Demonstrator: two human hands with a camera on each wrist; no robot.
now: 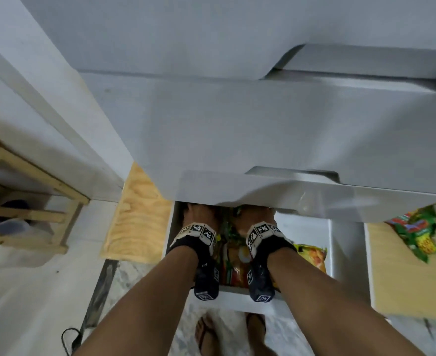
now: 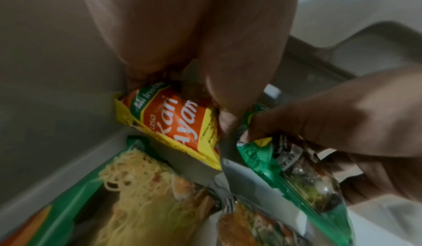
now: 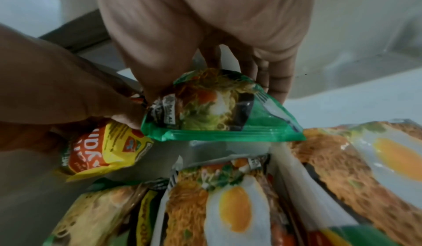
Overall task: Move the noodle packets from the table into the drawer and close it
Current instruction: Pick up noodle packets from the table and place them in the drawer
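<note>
Left hand (image 2: 182, 38) fingers round the yellow packet (image 2: 173, 123), right hand (image 3: 205, 29) fingers round the green packet (image 3: 219, 109), deep against the drawer (image 1: 312, 227) back wall.

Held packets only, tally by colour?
Yellow-and-orange packet: 1, pinched by the left hand
Green packet: 1, gripped by the right hand
Total: 2 held, both inside the drawer

The white drawer (image 1: 330, 242) stands pulled open, noodle packets lying flat inside. Above them, a yellow-orange packet (image 2: 178, 123) and a green-edged packet (image 3: 219, 105) tilt side by side; more packets (image 1: 427, 227) lie on the table
</note>
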